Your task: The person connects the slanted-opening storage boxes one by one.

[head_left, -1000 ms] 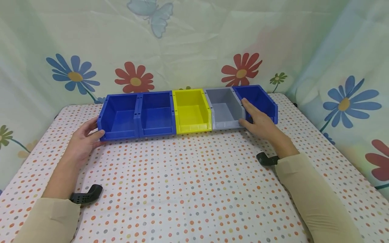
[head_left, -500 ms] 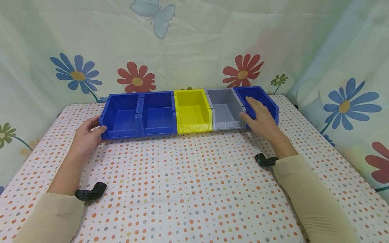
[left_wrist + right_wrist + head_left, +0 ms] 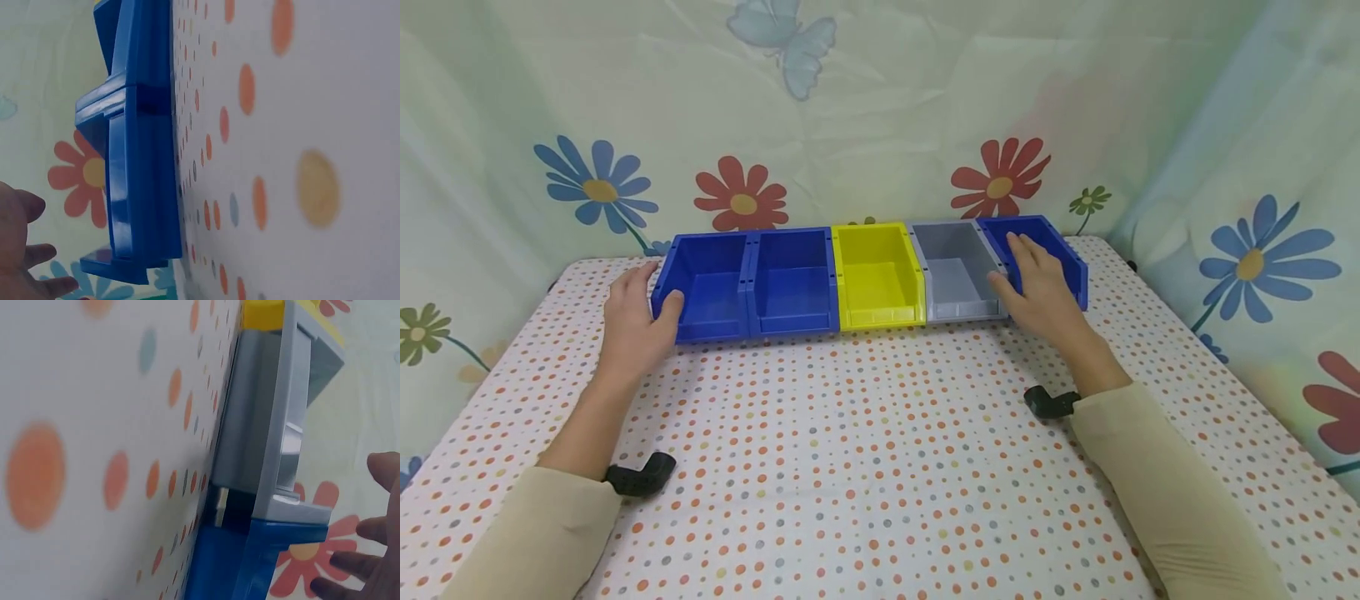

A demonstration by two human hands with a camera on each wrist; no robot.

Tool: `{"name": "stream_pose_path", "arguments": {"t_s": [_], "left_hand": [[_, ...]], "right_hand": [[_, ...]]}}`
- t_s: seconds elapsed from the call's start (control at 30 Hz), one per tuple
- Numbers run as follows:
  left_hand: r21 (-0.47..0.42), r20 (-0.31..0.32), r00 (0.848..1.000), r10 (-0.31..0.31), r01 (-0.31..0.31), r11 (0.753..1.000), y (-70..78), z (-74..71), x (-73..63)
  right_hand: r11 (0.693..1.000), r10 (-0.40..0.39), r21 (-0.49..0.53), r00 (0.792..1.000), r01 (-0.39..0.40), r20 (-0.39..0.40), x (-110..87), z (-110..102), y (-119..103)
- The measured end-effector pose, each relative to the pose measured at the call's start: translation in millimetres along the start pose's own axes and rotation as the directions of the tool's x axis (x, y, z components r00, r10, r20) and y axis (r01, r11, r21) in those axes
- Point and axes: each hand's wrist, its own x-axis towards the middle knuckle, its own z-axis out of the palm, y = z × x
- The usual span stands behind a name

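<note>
A row of plastic storage bins stands along the back of the table. From left to right come a left blue bin (image 3: 709, 287), a second blue bin (image 3: 793, 283), a yellow bin (image 3: 877, 279), a grey bin (image 3: 957, 275) and a right blue bin (image 3: 1063, 258). My left hand (image 3: 638, 329) hovers by the outer side of the left blue bin; its spread fingers appear apart from the bin in the left wrist view. Over the joint between the grey and right blue bins is my right hand (image 3: 1041, 296), fingers spread and holding nothing, partly hiding the right blue bin.
The bins sit on a table (image 3: 865, 450) covered with a dotted cloth. Close behind hangs a flowered curtain (image 3: 880, 125), which also closes off both sides. Each wrist wears a black camera mount (image 3: 643, 475).
My left hand has come off the left blue bin's outer wall, rising and moving right. My right hand has let go of the wall between the grey and right blue bins and lifted slightly.
</note>
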Motion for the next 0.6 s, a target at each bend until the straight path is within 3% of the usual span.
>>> {"name": "stream_pose_path", "arguments": {"t_s": [0.33,0.6], "left_hand": [[0.174,0.04,0.979,0.201,-0.205,0.963,17.2,10.2,-3.7],[0.214,0.103,0.956,0.275,-0.292,0.932,32.1,22.9,-3.3]], "right_hand": [[0.993,0.029,-0.115,1.0,-0.028,0.006,-0.3,6.1,-14.2],[0.985,0.002,-0.171,1.0,-0.001,0.006,-0.2,11.3,-28.6]]}}
